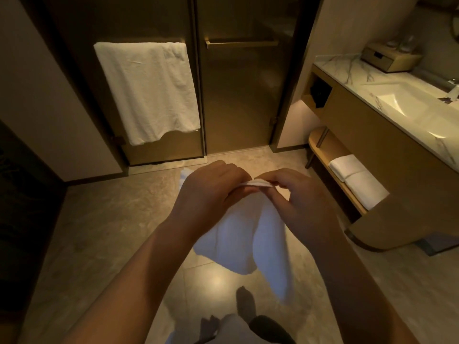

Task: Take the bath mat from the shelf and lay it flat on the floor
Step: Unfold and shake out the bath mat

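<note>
Left hand (213,187) and right hand (295,194) both pinch top edge of white bath mat (238,239). Mat hangs over floor (104,232), maybe partly folded. Shelf (332,155) at 2 o'clock.

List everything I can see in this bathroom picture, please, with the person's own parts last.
bath mat: one, white, hanging folded above the floor
hanging towel: one, white, on the left glass door's bar
folded towels: two, white, on the shelf under the vanity
sink: one, pale, in the marble counter at right
box: one, tan, at the counter's back
floor: tan tiles
left hand: pinching the mat's top edge
right hand: pinching the same edge
</note>
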A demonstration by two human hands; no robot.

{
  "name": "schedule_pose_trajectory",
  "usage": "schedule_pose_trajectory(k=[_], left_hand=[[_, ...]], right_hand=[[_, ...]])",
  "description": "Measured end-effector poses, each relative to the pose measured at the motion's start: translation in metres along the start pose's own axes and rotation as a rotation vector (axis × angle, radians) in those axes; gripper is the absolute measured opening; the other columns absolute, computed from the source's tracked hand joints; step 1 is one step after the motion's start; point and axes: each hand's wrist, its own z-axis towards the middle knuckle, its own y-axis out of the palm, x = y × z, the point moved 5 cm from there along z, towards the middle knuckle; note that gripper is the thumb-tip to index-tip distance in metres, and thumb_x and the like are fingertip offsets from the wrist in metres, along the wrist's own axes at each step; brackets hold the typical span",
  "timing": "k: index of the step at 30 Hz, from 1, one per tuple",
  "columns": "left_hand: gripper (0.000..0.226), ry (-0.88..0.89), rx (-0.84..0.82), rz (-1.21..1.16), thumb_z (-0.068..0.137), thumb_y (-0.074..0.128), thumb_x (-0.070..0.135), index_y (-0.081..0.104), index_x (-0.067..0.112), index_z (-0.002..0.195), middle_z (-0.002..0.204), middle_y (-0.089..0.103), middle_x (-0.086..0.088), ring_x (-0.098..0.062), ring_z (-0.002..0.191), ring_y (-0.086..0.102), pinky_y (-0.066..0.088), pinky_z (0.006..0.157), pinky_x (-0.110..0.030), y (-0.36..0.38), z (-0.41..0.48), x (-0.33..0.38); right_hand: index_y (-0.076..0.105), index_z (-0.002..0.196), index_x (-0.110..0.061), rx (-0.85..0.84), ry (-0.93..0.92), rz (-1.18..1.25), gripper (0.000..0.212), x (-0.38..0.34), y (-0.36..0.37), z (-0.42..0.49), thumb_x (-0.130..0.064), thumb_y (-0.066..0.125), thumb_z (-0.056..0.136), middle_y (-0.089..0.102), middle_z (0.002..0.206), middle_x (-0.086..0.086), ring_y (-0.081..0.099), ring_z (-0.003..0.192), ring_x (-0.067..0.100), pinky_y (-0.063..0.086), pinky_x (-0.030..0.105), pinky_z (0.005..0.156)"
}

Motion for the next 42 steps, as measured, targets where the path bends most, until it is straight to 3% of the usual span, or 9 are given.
schedule_pose_trajectory(k=[6,10,13,17,23,27,32,38,42], left_hand=[[0.033,-0.068,0.012,0.036,0.086,0.054,0.044,0.064,0.013,0.081,0.072,0.063,-0.001,-0.015,0.067,0.052,0.036,0.059,-0.025,-0.01,-0.006,-0.017],[0.034,-0.159,0.019,0.046,0.086,0.053,0.047,0.059,0.015,0.076,0.067,0.056,0.002,-0.01,0.062,0.042,0.028,0.054,-0.024,-0.016,-0.013,-0.026],[0.031,-0.126,0.042,0.0,0.087,0.054,0.042,0.061,0.013,0.078,0.069,0.057,0.001,-0.007,0.065,0.04,0.027,0.057,-0.018,-0.017,-0.009,-0.018],[0.025,-0.032,-0.015,0.039,0.087,0.057,0.034,0.065,0.011,0.084,0.075,0.063,-0.005,-0.016,0.069,0.053,0.039,0.058,-0.026,-0.008,-0.004,0.0],[0.03,-0.006,-0.062,0.017,0.087,0.055,0.04,0.067,0.013,0.085,0.075,0.064,-0.002,-0.015,0.068,0.054,0.037,0.057,-0.026,-0.003,-0.006,0.002],[0.027,-0.077,-0.059,0.021,0.084,0.063,0.04,0.066,0.014,0.089,0.079,0.065,0.001,-0.008,0.071,0.049,0.033,0.06,-0.018,-0.003,-0.01,-0.005],[0.013,-0.306,0.072,-0.287,0.079,0.067,0.029,0.066,0.019,0.088,0.08,0.061,0.017,-0.001,0.075,0.056,0.039,0.063,-0.007,-0.015,-0.015,-0.014],[0.011,-0.321,0.098,-0.287,0.08,0.071,0.023,0.068,0.017,0.088,0.079,0.066,0.009,-0.003,0.074,0.057,0.042,0.063,-0.01,-0.011,-0.007,0.0],[0.012,-0.336,0.104,-0.266,0.079,0.072,0.018,0.069,0.015,0.09,0.08,0.067,0.005,-0.003,0.07,0.056,0.045,0.063,-0.012,-0.009,-0.007,0.004]], right_hand=[[0.065,0.108,-0.019,0.131,0.041,0.007,0.021,0.006,-0.008,-0.003,-0.015,0.053,0.091,0.066,0.102,-0.004,0.057,0.092,0.008,0.051,0.03,0.08],[0.065,0.11,-0.017,0.212,0.099,0.015,0.022,0.013,-0.019,-0.003,-0.015,0.054,0.091,0.067,0.103,-0.002,0.057,0.093,0.009,0.05,0.029,0.082],[0.064,0.11,-0.019,0.134,0.072,0.001,0.021,0.009,-0.016,-0.002,-0.019,0.053,0.092,0.066,0.102,-0.004,0.057,0.092,0.008,0.049,0.029,0.082],[0.062,0.114,-0.027,-0.058,0.008,0.036,0.025,-0.003,-0.001,-0.002,-0.033,0.056,0.09,0.064,0.101,-0.012,0.056,0.088,0.0,0.046,0.02,0.076],[0.066,0.1,-0.024,-0.062,0.0,-0.023,0.016,0.002,0.008,-0.004,-0.03,0.054,0.091,0.063,0.095,-0.01,0.051,0.081,0.001,0.036,0.01,0.069],[0.066,0.097,-0.019,0.045,0.003,-0.066,0.014,0.005,0.006,-0.007,-0.024,0.053,0.092,0.063,0.093,-0.004,0.051,0.084,0.006,0.036,0.013,0.07],[0.066,0.099,-0.017,0.218,0.087,-0.013,0.015,0.013,-0.007,-0.008,-0.022,0.054,0.091,0.063,0.095,-0.003,0.054,0.082,0.008,0.042,0.016,0.07],[0.059,0.086,-0.028,0.349,0.138,0.138,0.006,-0.004,-0.008,-0.011,-0.029,0.064,0.084,0.056,0.077,-0.015,0.056,0.071,0.002,0.042,0.01,0.059],[0.065,0.089,-0.028,0.3,0.075,0.255,0.01,-0.023,0.0,-0.016,-0.036,0.06,0.084,0.06,0.078,-0.022,0.058,0.08,-0.003,0.044,0.005,0.065]])
